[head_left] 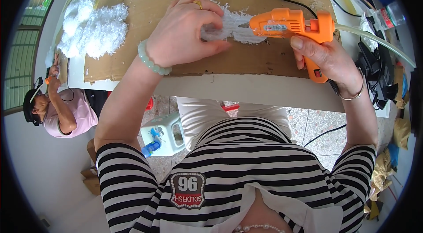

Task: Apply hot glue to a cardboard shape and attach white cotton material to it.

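Striped sleeves lead up to both hands at the surface's near edge: left hand pinching the white fluffy piece on cardboard, right hand clamped on the orange glue gun (nozzle touching the fluff). Gluing is underway; next calls for steady pressing.

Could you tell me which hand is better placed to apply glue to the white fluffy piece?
Probably the right hand: it already holds the orange glue gun, whose nozzle points at the white fluffy piece. The left hand is busy pinning that piece on the cardboard sheet.
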Motion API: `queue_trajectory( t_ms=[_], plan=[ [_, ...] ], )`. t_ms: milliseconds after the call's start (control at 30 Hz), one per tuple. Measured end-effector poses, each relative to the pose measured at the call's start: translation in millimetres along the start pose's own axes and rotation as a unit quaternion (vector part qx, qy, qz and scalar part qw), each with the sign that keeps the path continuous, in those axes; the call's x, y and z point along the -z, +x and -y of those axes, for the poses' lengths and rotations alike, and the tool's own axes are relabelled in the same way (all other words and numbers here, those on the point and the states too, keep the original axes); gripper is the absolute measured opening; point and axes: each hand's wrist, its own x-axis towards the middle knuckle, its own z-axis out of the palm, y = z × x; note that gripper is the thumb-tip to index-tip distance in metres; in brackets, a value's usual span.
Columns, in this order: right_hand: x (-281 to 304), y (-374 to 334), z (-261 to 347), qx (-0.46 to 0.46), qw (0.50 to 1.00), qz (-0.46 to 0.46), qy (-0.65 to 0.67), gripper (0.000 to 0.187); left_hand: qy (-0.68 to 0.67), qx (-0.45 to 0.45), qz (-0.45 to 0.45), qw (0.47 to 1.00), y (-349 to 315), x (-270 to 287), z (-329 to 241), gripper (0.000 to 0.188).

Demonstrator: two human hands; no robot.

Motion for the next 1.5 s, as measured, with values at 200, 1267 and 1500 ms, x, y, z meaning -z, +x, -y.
queue_trajectory(
  t_ms=[200,1267,1500],
  plan=[
    [2.6,1.1,-5.5,0.002,1.0,0.021,0.024,0.033,-0.01,0.011,0.011,1.0,-0.6,-4.9,9.9,0.014],
    [0.2,-3.6,-5.0,0.012,0.997,-0.017,0.073,0.035,-0.061,0.076,-0.022,0.995,-13.1,11.2,25.1,0.044],
    [2.5,-1.4,-6.7,0.036,0.998,0.0,0.051,0.034,0.073,0.071,-0.014,0.995,-4.7,10.6,24.9,0.029]
  ],
)
